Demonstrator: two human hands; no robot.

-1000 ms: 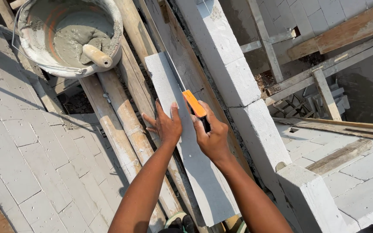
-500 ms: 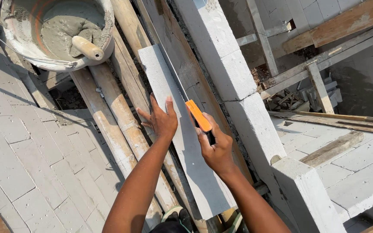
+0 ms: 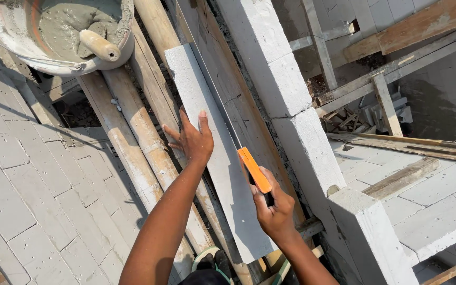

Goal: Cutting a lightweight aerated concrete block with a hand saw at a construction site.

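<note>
Left hand [image 3: 193, 141], fingers spread, steadies the stiff, crumbly-looking grey block [image 3: 215, 153]; right hand [image 3: 274, 211] closes around the orange-handled saw [image 3: 254, 170].

Sawing a pale block strip on scaffold poles

The left hand [image 3: 192, 141] presses flat on the long white block [image 3: 207, 137]; at four o'clock from it, the right hand [image 3: 274, 211] grips an orange-handled saw [image 3: 254, 170], blade running toward eleven o'clock. A mortar bucket [image 3: 59, 31] sits at ten o'clock.
</note>
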